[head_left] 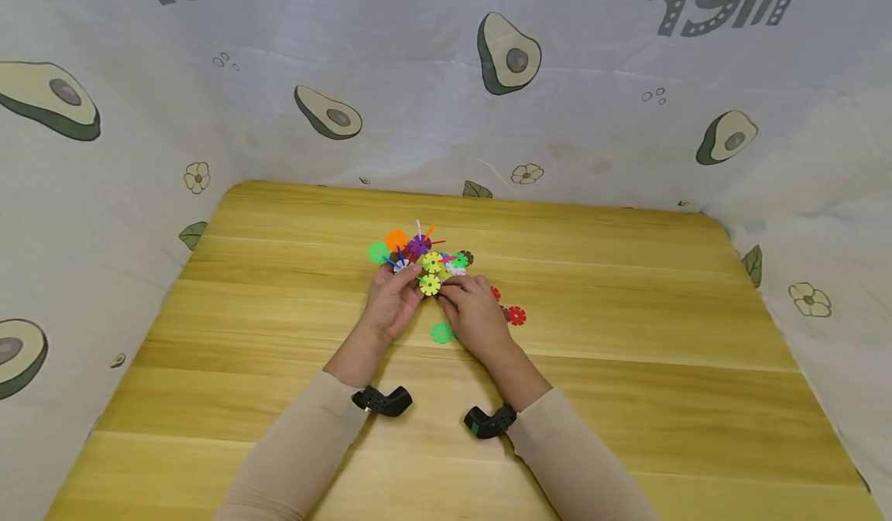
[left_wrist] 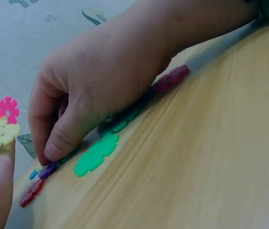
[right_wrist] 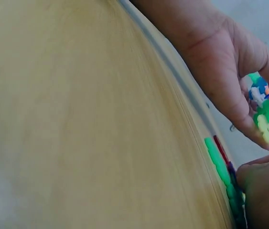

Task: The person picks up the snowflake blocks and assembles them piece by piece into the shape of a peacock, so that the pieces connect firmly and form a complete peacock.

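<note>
My left hand (head_left: 395,304) holds up a cluster of interlocking plastic flower discs (head_left: 420,245), joined at angles in purple, orange, green, yellow, white and other colours. Its thumb lies across the near side, beside a yellow disc (head_left: 430,285). To the right, my right hand (head_left: 479,320) bends down to the tabletop. In the left wrist view its thumb and fingertips pinch a purple disc (left_wrist: 47,171) close to the wood. A dark red disc (left_wrist: 31,193) lies just past those fingertips. Part of the cluster is hidden behind the left hand in the right wrist view.
Loose discs lie around and beneath the right hand, among them a green disc (head_left: 442,333) and a red disc (head_left: 516,316). The wooden table (head_left: 669,428) is bordered at the back and sides by a white avocado-print cloth (head_left: 418,33).
</note>
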Demonstrator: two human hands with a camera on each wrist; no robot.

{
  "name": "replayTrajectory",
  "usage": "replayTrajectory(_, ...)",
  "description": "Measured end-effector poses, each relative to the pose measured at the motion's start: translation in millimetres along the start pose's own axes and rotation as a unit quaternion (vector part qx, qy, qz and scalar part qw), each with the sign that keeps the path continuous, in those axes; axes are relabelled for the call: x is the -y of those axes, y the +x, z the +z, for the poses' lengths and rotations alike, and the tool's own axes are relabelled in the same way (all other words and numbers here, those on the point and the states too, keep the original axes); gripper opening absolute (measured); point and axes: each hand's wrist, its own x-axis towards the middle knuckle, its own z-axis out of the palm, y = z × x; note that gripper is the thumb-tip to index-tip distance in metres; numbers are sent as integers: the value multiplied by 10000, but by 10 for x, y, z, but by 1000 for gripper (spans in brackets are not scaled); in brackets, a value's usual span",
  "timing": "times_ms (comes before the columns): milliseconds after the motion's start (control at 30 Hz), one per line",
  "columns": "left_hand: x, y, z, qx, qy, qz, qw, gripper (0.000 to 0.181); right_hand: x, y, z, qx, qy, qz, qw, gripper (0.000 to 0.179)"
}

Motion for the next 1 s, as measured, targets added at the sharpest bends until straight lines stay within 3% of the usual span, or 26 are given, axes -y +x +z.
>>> replayTrajectory(233, 5, 4, -7, 172, 23, -62, 9998, 31, -12, 4, -1, 61, -62, -173, 9998, 24)
replayTrajectory(400, -6, 7, -8, 202, 57, -116, 9997, 32, -13, 10, 15, -45, 7, -230, 9997, 17)
replayTrajectory(633, 2, 16, -3, -2, 167, 103, 9998, 34, -11, 12, 30, -822, 725, 312, 9935, 17)
replayTrajectory(733, 7, 22, 6, -145, 139, 172, 9997, 36, -15, 14, 43, -1011, 1585, 672, 9799, 16)
replayTrajectory(900, 8, 20, 4, -170, 187, 178, 9995, 38, 0, 24, 45, -1298, 2972, 1173, 9386, 13)
replayTrajectory(1000, 9, 16, 2, -124, 229, 178, 9995, 37, 14, 23, 42, -1482, 3422, 1234, 9196, 12)
